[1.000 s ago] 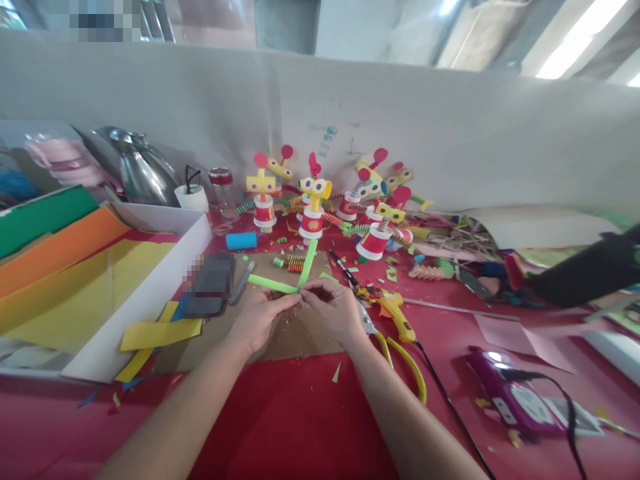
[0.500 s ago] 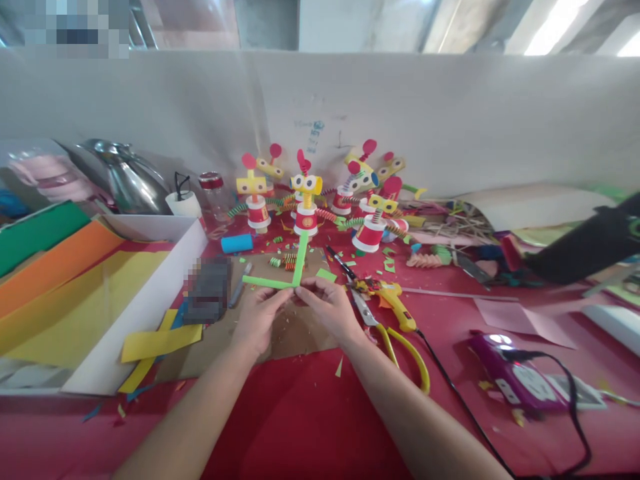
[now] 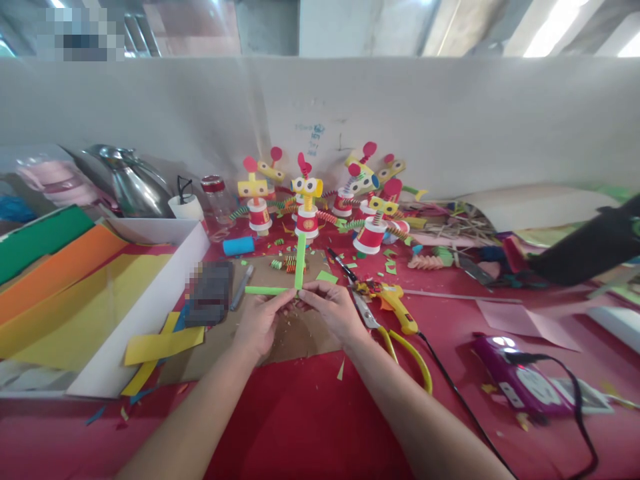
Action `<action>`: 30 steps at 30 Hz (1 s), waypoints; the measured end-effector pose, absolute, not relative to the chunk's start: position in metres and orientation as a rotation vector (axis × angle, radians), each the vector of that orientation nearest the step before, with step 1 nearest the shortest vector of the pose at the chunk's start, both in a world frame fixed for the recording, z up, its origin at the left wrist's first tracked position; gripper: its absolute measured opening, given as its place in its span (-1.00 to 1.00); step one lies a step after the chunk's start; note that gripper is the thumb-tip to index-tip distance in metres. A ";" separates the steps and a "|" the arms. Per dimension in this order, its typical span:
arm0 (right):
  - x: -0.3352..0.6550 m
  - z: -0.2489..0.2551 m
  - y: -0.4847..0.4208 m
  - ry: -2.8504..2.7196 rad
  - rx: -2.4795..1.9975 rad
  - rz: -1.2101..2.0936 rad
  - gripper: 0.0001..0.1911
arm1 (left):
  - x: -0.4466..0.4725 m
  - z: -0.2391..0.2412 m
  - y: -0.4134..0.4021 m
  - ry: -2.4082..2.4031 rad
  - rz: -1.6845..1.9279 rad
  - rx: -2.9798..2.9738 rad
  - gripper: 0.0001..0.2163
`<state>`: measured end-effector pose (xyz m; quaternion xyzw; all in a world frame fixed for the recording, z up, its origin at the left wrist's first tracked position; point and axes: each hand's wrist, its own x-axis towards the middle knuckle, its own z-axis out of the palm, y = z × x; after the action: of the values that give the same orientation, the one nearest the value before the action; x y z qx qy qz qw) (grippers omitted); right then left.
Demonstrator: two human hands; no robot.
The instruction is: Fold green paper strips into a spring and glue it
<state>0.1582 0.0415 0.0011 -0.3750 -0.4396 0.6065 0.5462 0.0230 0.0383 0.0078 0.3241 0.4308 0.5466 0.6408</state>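
Two green paper strips (image 3: 300, 261) meet at a right angle, one pointing away from me and the other out to the left. My left hand (image 3: 261, 320) pinches them near the corner where they join. Fingertips of my right hand (image 3: 330, 307) press on that same corner from the other side. Both hands are above a brown cardboard sheet (image 3: 300, 337). Behind the strips lie small folded paper springs (image 3: 293, 265), one orange and dark, one green. Scissors with yellow handles (image 3: 370, 317) and a yellow glue gun (image 3: 400, 308) lie right of my right hand.
Several paper-cup figures (image 3: 370, 235) stand along the back wall. A white box (image 3: 135, 307) of coloured paper is at left, beside yellow strips (image 3: 165, 345). A blue paper roll (image 3: 239, 246) and marker (image 3: 343, 263) lie farther back. A purple device (image 3: 520, 373) with a black cable is at right.
The strip corner has come slightly nearer to me, and the far-pointing strip is straighter. Both hands keep their pinch on the corner. The whole view has shifted a little.
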 end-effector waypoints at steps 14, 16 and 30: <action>0.156 -0.002 0.042 -0.881 -0.837 1.508 -0.77 | 0.019 0.008 0.039 0.990 1.153 0.755 -0.83; 0.154 -0.004 0.042 -0.884 -0.851 1.481 -0.78 | 0.019 0.006 0.039 0.981 1.160 0.764 -0.85; 0.159 0.000 0.042 -1.012 -0.793 1.583 -0.73 | 0.018 0.010 0.040 1.010 1.174 0.751 -0.79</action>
<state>0.1587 0.0424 -0.0003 -0.3312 -0.4227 0.6614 0.5236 0.0177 0.0400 0.0099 0.3310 0.4448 0.5172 0.6520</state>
